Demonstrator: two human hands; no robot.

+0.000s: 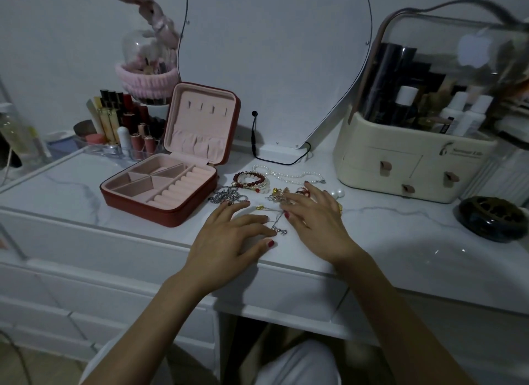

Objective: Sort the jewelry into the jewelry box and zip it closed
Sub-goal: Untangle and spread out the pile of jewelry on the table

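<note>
1. The picture is dim and tinted a cool blue-grey throughout.
2. The marble surface (386,227) is the brightest part, and the pale mirror (274,55) glows softly.
3. A white glare patch sits on the clear organizer lid (472,49), whose right side smears into blur.
4. Deep shadow fills the space under the surface.
5. Wide-angle distortion bends the edges; the forearms look stretched.

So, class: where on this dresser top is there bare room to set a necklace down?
Bare marble lies left of the open jewelry box, and more between the right hand and the dark dish. It is crowded behind both hands, from the bead bracelets to the pearl necklace.
</note>
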